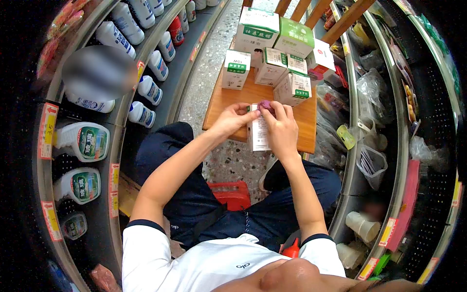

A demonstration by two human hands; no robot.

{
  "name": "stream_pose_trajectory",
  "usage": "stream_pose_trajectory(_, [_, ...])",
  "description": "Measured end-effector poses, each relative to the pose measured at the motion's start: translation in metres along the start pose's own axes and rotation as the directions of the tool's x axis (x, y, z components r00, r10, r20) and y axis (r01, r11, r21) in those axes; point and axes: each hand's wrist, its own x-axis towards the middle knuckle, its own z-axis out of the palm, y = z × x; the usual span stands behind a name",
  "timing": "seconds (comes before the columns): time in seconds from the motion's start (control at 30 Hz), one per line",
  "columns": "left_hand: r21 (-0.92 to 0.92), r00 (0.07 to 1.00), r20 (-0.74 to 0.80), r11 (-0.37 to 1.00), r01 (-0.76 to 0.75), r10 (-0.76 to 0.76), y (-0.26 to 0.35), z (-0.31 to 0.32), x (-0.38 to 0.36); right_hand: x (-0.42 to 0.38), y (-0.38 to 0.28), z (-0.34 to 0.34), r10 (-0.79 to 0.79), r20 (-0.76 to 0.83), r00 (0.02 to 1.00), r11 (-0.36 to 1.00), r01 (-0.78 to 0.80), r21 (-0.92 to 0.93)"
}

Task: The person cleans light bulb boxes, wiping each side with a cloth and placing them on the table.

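A small white light-bulb box (259, 135) is held at the near edge of a wooden seat (214, 111), its printed side facing up. My left hand (234, 119) grips the box's far left edge between thumb and fingers. My right hand (280, 127) lies over the box's right side, its fingertips closed on a crumpled purple cloth (264, 105) against the far end. Just beyond stand several white-and-green bulb boxes, among them one marked 10W (236, 69) and another 10W box (293, 88). Larger boxes, one white (257, 29) and one green-topped (295, 38), stand behind.
Shelves on the left hold white bottles (150, 90) and green-labelled spray bottles (87, 141). Shelves on the right carry plastic-bagged goods (374, 97) and white cups (362, 226). Wooden slats (348, 22) rise behind the boxes. A red plastic object (228, 194) is between my legs.
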Motion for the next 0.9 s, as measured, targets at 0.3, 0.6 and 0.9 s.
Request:
stream_pose_trajectory(0.3, [-0.025, 0.996, -0.09, 1.0, 0.01, -0.012, -0.01, 0.008, 0.004, -0.029, -0.002, -0.02, -0.032, 0.098, 0.995, 0.997, 0.024, 0.076])
stream_pose_trajectory(0.6, [-0.018, 0.994, -0.107, 0.999, 0.027, -0.029, -0.004, 0.011, 0.0, -0.067, -0.016, -0.045, -0.058, 0.164, 0.985, 0.99, 0.036, 0.137])
stream_pose_trajectory(0.9, [0.031, 0.991, -0.13, 0.999, 0.038, -0.034, 0.002, 0.013, -0.003, -0.059, -0.018, -0.046, -0.071, 0.152, 0.986, 0.991, 0.052, 0.127])
